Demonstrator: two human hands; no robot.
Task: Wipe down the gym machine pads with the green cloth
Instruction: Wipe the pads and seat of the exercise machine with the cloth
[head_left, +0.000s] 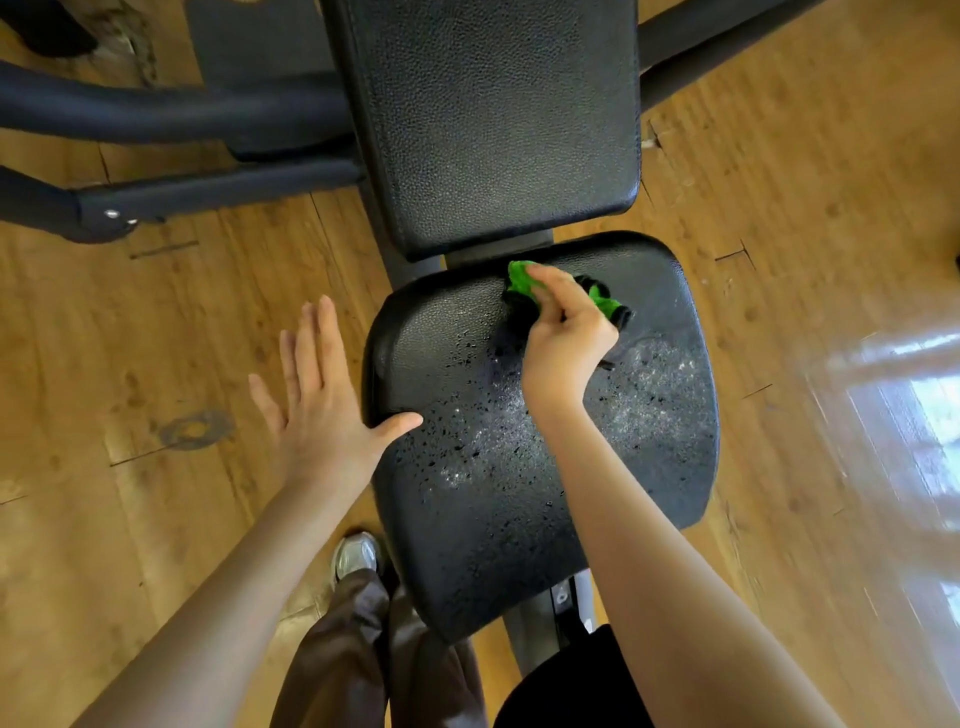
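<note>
A black seat pad (649, 467) fills the middle of the view, dotted with droplets and whitish spray film. My right hand (563, 338) grips a bunched green and black cloth (522, 283) and presses it on the pad's far part, near the gap to the back pad (493, 114). My left hand (322, 400) is spread flat with straight fingers beside the seat's left edge, its thumb lying on the pad.
Dark metal frame bars (171, 117) of the machine run across the upper left. Wooden floor (156, 338) surrounds the bench. My shoe (356, 556) and brown trouser leg stand by the seat's near left corner. Bright window glare lies on the floor at right.
</note>
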